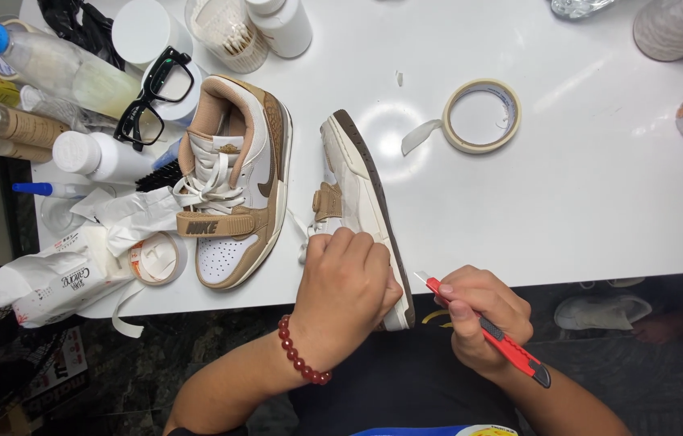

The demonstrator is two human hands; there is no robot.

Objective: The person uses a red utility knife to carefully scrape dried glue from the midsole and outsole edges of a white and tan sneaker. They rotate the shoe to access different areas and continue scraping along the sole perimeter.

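Here the left hand (347, 284) clamped the tipped sneaker (358, 202) at the table's (600, 202) front edge while the right hand (483, 319) gripped a red utility knife (487, 331), its blade just beside those fingers, so a slip could likely cut skin or sole.

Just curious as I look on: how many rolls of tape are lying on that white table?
2. One roll of tape lies right of the shoe on its side, its end loose. A smaller roll lies left of the upright shoe. Clutter may hide more.
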